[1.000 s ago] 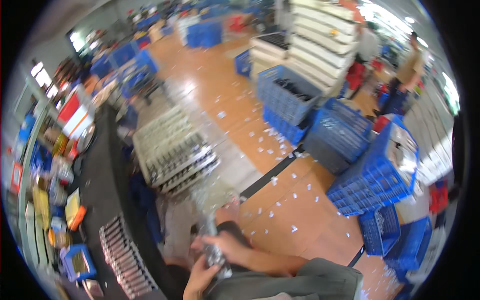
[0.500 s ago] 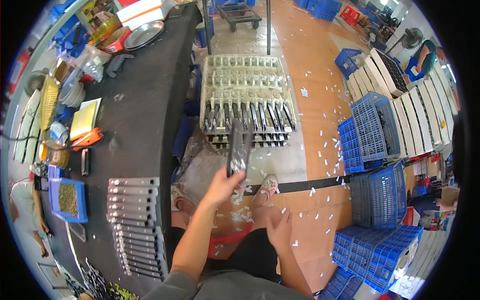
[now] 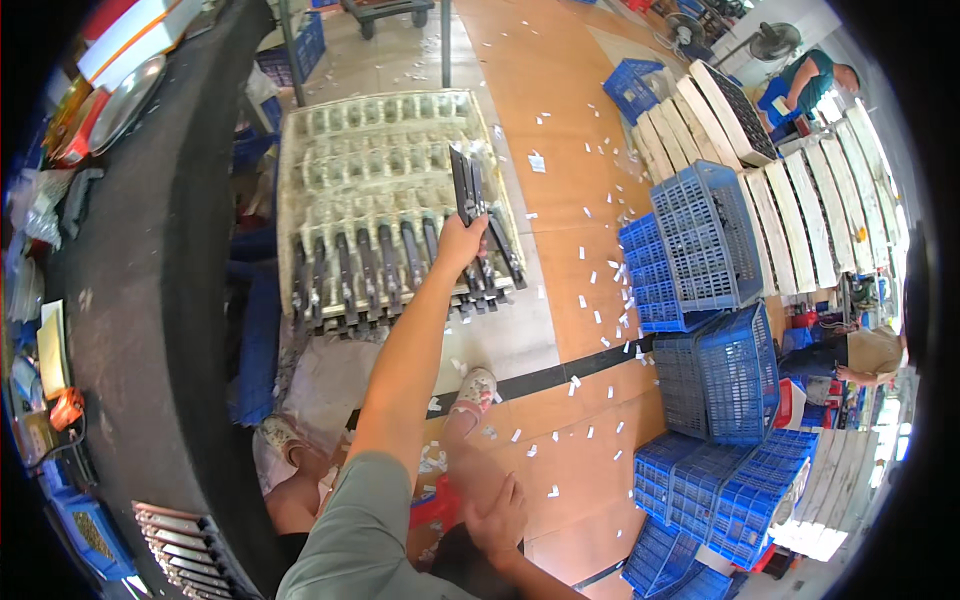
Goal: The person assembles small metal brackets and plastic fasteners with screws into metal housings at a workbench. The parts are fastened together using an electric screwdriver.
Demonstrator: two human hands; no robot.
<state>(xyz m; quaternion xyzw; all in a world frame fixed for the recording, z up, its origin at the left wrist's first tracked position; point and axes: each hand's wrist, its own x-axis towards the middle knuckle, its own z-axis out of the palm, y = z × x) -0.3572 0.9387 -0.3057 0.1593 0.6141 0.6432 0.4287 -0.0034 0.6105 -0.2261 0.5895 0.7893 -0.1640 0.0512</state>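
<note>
My left hand [image 3: 461, 240] is stretched forward over the right side of a pale, slotted tray [image 3: 375, 195]. Its fingers are closed around long black metal pieces [image 3: 467, 185], apparently two, which point away from me. Similar black pieces [image 3: 365, 265] lie side by side in the tray's near row, while the far rows show bare slots. Whether the held pieces touch the tray I cannot tell. Low by my knee, my right hand [image 3: 498, 515] rests with its fingers extended and nothing visible in it.
A dark workbench [image 3: 120, 330] runs along the left, with a row of metal pieces [image 3: 190, 545] at its near end. Blue crates [image 3: 715, 235] and pale wooden trays [image 3: 800, 225] are stacked at right. White scraps litter the floor. Another person [image 3: 805, 85] is at far right.
My left hand has moved forward with the black pieces, from in front of the tray to over its right side. The view has shifted rightward. My right hand stays low.
</note>
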